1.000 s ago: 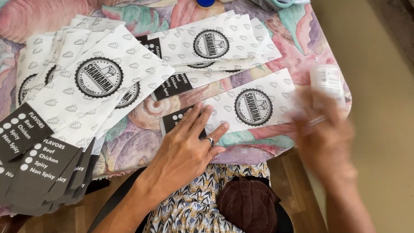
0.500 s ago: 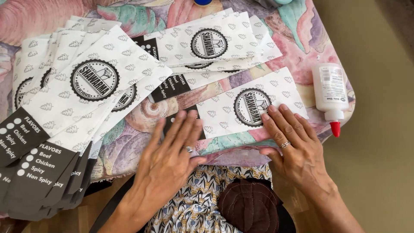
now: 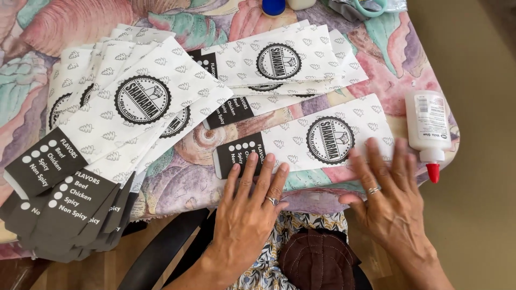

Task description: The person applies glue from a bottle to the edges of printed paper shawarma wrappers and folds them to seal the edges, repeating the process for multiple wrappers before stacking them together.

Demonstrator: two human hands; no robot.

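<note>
Head view, only cam. Both hands lie flat, palms down, on one printed paper sleeve (image 3: 317, 142) at the near table edge. The sleeve is white with a small leaf pattern, a round black emblem at centre and a black panel at its left end. It lies lengthwise, left to right.

Left hand (image 3: 250, 207): fingers spread, tips on the sleeve's lower edge just beside the black panel. No pinch; nothing held. Ring on one finger.

Right hand (image 3: 387, 196): fingers spread and slightly fanned, tips on the sleeve's lower right part, below and right of the emblem. Also flat, nothing gripped. Ring visible.

Glue bottle (image 3: 428, 129): white, red nozzle, lying on its side near the right table edge, just beside the right hand, not touching it.

Other items: fanned stack of like sleeves (image 3: 123, 113) at left, overhanging the table edge; second pile (image 3: 285, 62) behind the worked sleeve. Floral tablecloth (image 3: 183, 177) under all. Blue cap (image 3: 273, 6) at far edge.

Judgement: step in hand appears to be pressing a sleeve's seam flat, prob. after gluing; glue line itself not visible. Next move would call for even pressure along the lower edge, w/o skewing the sleeve.
</note>
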